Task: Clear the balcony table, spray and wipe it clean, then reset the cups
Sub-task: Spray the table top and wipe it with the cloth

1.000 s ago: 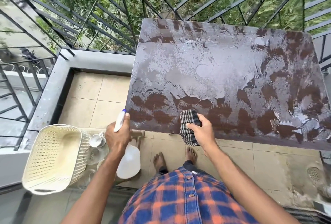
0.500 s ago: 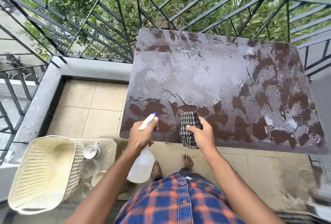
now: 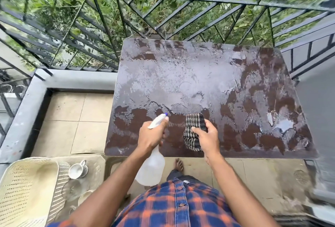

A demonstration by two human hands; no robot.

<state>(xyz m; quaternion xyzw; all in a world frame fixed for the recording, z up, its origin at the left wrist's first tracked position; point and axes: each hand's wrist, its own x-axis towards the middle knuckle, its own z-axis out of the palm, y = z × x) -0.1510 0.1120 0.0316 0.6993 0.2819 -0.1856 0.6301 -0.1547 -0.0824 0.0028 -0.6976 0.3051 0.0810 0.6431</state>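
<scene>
The dark brown balcony table [image 3: 208,74] is wet, with large foamy patches over most of its top. My left hand [image 3: 151,136] grips a white spray bottle [image 3: 151,169] by its neck, and the blue-tipped nozzle points over the table's near edge. My right hand [image 3: 206,137] presses a folded black-and-white checked cloth [image 3: 194,125] onto the tabletop near the front edge. A white cup [image 3: 77,169] and some glassware lie on a low stand at the lower left, off the table.
A cream plastic basket [image 3: 23,190] sits at the lower left beside the cups. A black metal railing [image 3: 163,9] runs behind and beside the table, with a grey ledge [image 3: 23,110] on the left. Beige floor tiles [image 3: 76,121] lie left of the table.
My left hand has brought the spray bottle from beside the basket up over the table's near edge. The right hand and cloth stay at the front edge. The view has tilted up.
</scene>
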